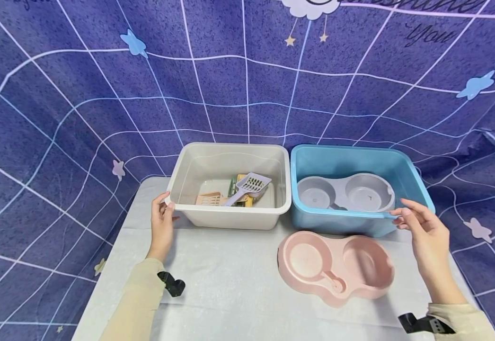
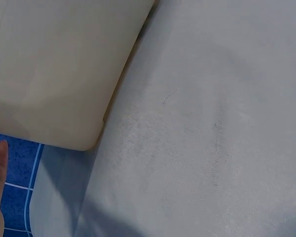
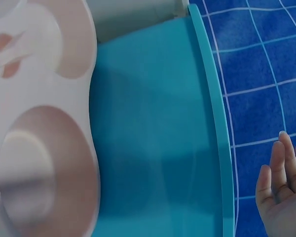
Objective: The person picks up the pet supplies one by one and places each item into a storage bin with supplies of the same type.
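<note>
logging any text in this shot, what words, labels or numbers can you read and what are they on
"you": dark script on the purple backdrop cloth, upper right in the head view.
A larger line of script above it, beside the white cloud, is cut off by the frame's top edge and cannot be read.
No readable text on the white bin, blue bin, grey double bowl or pink double bowl.

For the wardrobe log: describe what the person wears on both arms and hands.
Both arms have long beige sleeves reaching the wrists. A black strap with a small black mount sits at each wrist: left mount, right mount. The left hand and right hand are bare: no gloves, rings or watch visible.
</note>
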